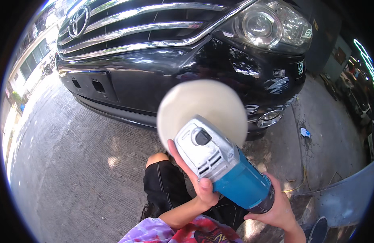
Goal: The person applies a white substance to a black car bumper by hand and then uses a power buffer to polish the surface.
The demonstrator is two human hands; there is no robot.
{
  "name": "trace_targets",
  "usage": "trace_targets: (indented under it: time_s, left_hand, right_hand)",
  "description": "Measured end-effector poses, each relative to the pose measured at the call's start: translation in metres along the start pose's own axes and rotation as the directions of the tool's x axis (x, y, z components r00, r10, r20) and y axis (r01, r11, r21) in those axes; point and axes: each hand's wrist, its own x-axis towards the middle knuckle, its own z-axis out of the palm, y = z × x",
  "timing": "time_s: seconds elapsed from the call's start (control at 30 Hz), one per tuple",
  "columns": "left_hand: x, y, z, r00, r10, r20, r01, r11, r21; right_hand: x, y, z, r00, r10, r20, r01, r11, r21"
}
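Both my hands hold a teal and silver polisher (241, 180) in front of a black car bumper (146, 77). Round its silver head wraps my left hand (201, 188), thumb on the near side and a finger stretched along the far edge. My right hand (280, 208) grips the dark rear end of the body. A large cream polishing pad (203, 95), its face smeared as if spinning, overlaps the bumper below the headlight; whether it touches the paint I cannot tell.
Above the bumper are a chrome grille (154, 28) and a headlight (261, 26); a fog lamp (271, 117) sits low on the right. A yellowish cord (304, 182) trails over the concrete floor (85, 174). A grey panel (344, 194) stands at the lower right, with a crumpled wrapper (305, 132) beyond.
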Motion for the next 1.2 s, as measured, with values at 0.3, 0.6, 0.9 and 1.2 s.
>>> trace_targets:
  time_s: [0.3, 0.6, 0.9, 1.2]
  left_hand:
    - [0.047, 0.017, 0.012, 0.988, 0.039, 0.147, -0.039, 0.999, 0.001]
    - [0.006, -0.004, -0.014, 0.999, 0.017, 0.038, -0.017, 1.0, 0.01]
    - [0.068, 0.031, 0.007, 0.965, 0.104, 0.24, -0.156, 0.965, 0.209]
    - [0.013, -0.061, -0.17, 0.998, 0.041, 0.05, -0.045, 0.996, 0.075]
  right_hand:
    - [0.023, -0.02, -0.004, 0.993, -0.05, -0.111, 0.059, 0.995, 0.081]
    - [0.009, 0.0, 0.004, 1.0, 0.017, 0.018, -0.017, 0.999, 0.03]
    - [0.028, -0.014, 0.025, 0.989, -0.054, -0.138, 0.085, 0.969, 0.233]
    - [0.082, 0.047, 0.118, 0.984, -0.178, -0.001, 0.176, 0.971, 0.161]
